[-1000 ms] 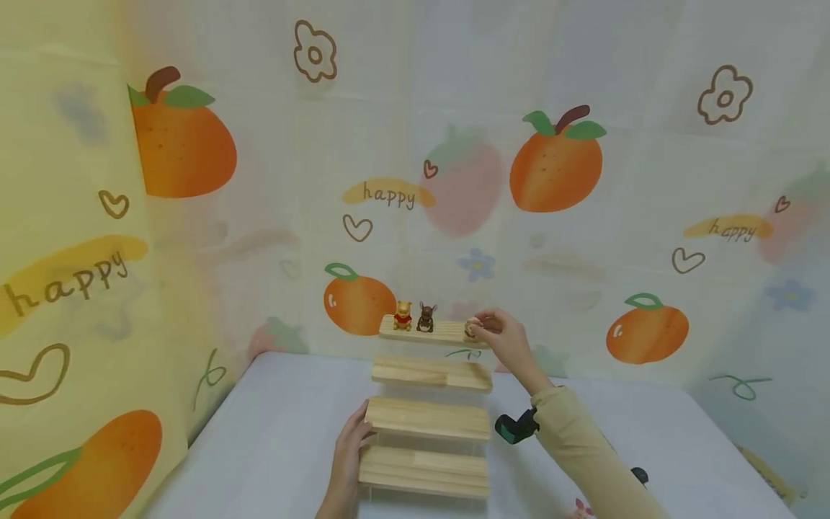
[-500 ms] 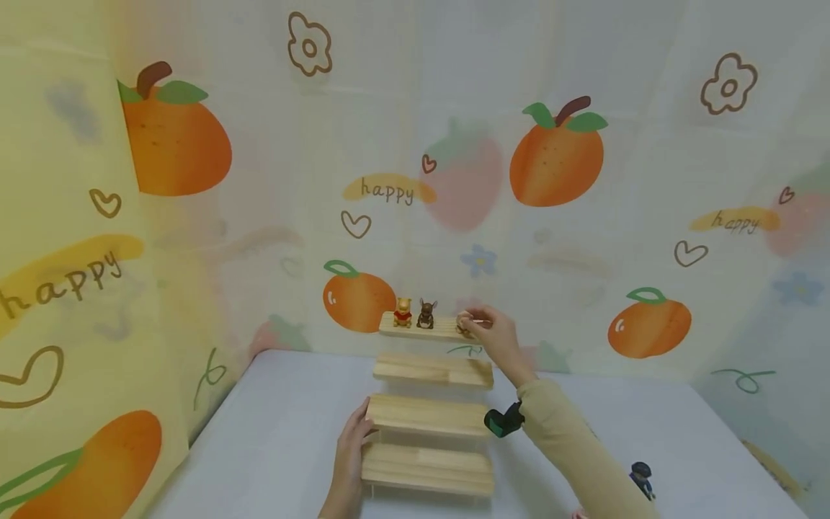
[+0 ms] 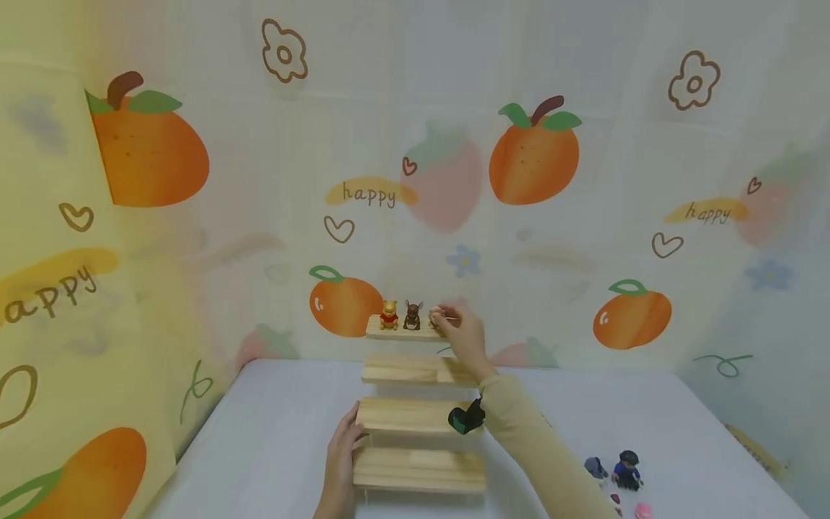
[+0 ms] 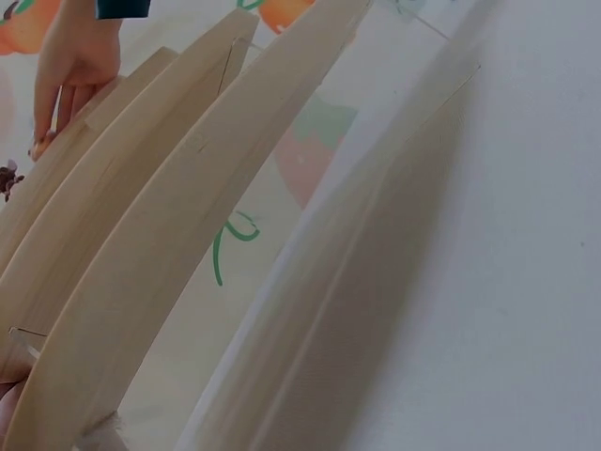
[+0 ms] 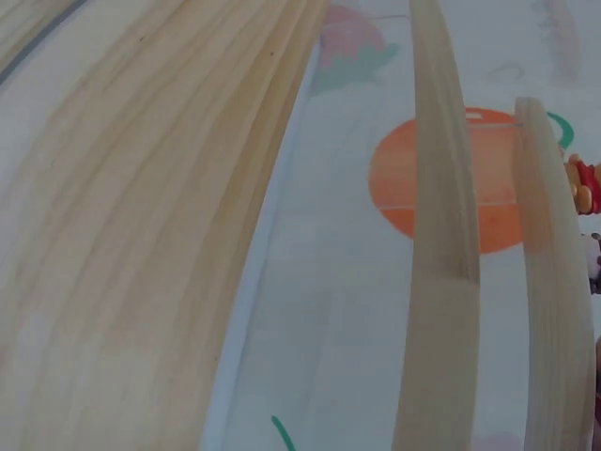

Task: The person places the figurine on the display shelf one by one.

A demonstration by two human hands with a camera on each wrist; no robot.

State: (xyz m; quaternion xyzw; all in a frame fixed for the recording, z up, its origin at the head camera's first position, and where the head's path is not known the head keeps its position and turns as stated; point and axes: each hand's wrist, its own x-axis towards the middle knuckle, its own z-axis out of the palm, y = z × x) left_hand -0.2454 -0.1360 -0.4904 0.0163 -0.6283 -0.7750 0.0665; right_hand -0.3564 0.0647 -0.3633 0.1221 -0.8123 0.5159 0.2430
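Observation:
A four-step wooden display stand (image 3: 421, 412) stands on the white table in the head view. On its top board sit a yellow bear figurine (image 3: 389, 316) in a red shirt and a dark brown big-eared figurine (image 3: 412, 317). Just right of them, my right hand (image 3: 468, 337) pinches a small pale figurine (image 3: 434, 317) at the board; fingers hide much of it. My left hand (image 3: 338, 454) grips the stand's left side at the two lower boards. In the left wrist view the right hand (image 4: 80, 56) reaches over the top board.
At the table's lower right are a dark-blue-clad figurine (image 3: 627, 470), a grey-blue figurine (image 3: 595, 468) and a pink piece (image 3: 643, 510). A fruit-printed cloth (image 3: 558, 252) rises behind the table. A black wrist device (image 3: 467, 417) hangs under the right wrist.
My right hand has shifted the pale figurine leftward along the top board, closer to the brown one. My left hand stays at the stand. The head view has turned, showing more figurines at lower right.

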